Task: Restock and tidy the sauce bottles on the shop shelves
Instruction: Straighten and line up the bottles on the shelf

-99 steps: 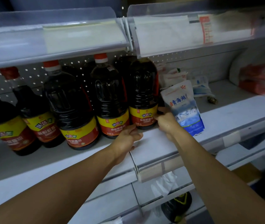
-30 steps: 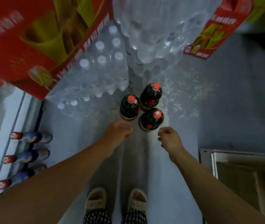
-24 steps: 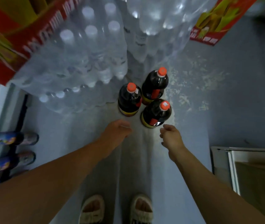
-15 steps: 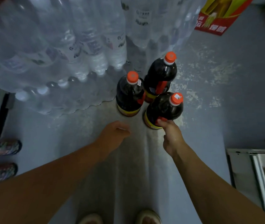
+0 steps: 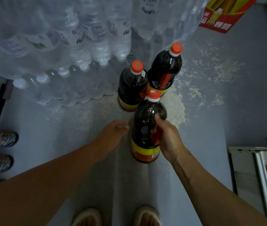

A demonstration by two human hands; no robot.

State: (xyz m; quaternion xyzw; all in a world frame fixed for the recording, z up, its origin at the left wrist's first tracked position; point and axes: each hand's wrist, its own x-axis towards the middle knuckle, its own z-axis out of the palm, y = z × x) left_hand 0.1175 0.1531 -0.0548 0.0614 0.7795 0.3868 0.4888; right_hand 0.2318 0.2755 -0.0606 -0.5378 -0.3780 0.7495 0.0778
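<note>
Three dark sauce bottles with orange caps and red-and-yellow labels are on the grey floor. My right hand (image 5: 167, 137) grips the nearest sauce bottle (image 5: 146, 128) by its red side handle, and it looks lifted toward me. The left bottle (image 5: 132, 86) and the far bottle (image 5: 166, 67) stand upright behind it. My left hand (image 5: 113, 132) hovers just left of the held bottle with relaxed fingers, holding nothing.
Shrink-wrapped packs of water bottles (image 5: 67, 46) are stacked at the upper left, close to the sauce bottles. A red carton (image 5: 222, 15) sits at the top right. Small bottles (image 5: 1, 139) lie along the left edge, a shelf frame (image 5: 256, 176) stands at the right, and my slippers (image 5: 147, 216) are below.
I turned from the shelf down to the floor. My right hand reached the nearest bottle, closed round its handle and drew it toward me, away from the other two. My left hand stayed beside it.
</note>
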